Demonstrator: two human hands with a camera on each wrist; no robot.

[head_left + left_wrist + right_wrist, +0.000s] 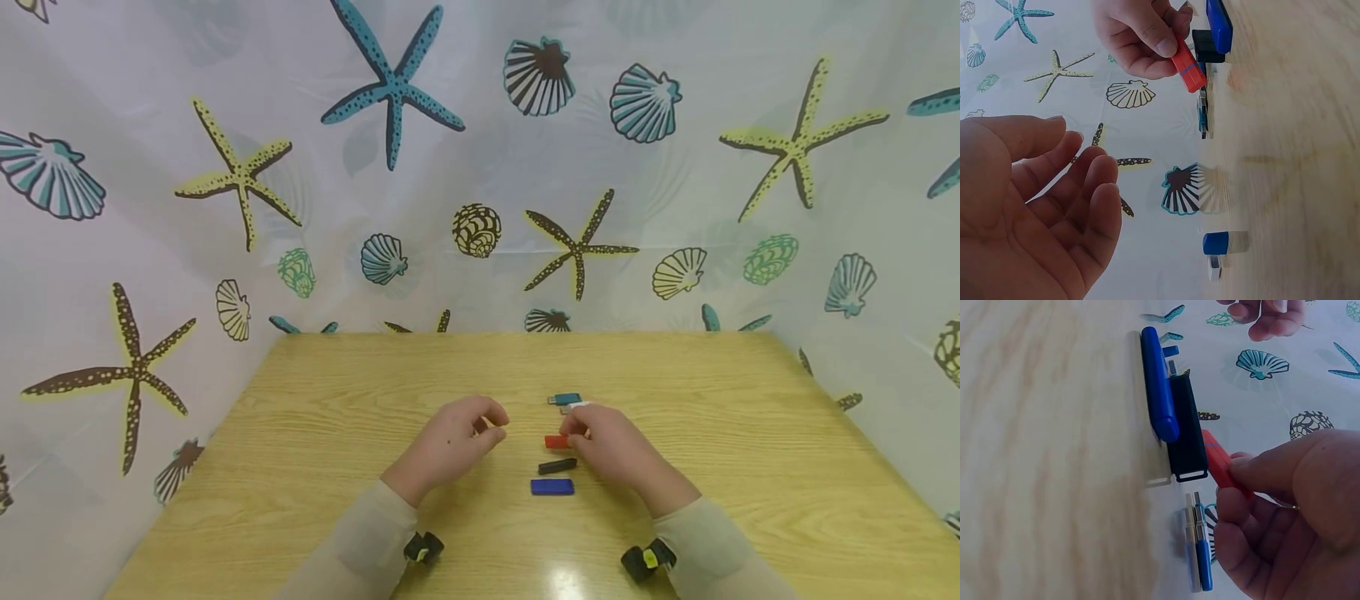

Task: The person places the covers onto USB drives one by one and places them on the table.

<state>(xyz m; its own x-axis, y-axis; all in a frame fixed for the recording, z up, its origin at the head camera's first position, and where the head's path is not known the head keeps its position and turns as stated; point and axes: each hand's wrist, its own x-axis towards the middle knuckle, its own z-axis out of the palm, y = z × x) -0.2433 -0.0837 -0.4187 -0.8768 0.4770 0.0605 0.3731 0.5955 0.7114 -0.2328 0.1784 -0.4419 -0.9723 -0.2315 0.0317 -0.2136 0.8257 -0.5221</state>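
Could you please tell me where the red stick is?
Right of centre in the head view, the right hand pinches the red stick, just beyond the black stick.

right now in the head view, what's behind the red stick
Beyond the red stick lie a white stick and, farther back, a teal stick. The right hand covers part of the white stick; anything else behind the hand is hidden in that view.

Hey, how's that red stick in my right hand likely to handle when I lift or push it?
The red stick is probably stiff, since it looks straight with crisp edges. It's likely light, being slim beside the right hand that pinches it near one end. Its flat sides suggest it would slide rather than roll.
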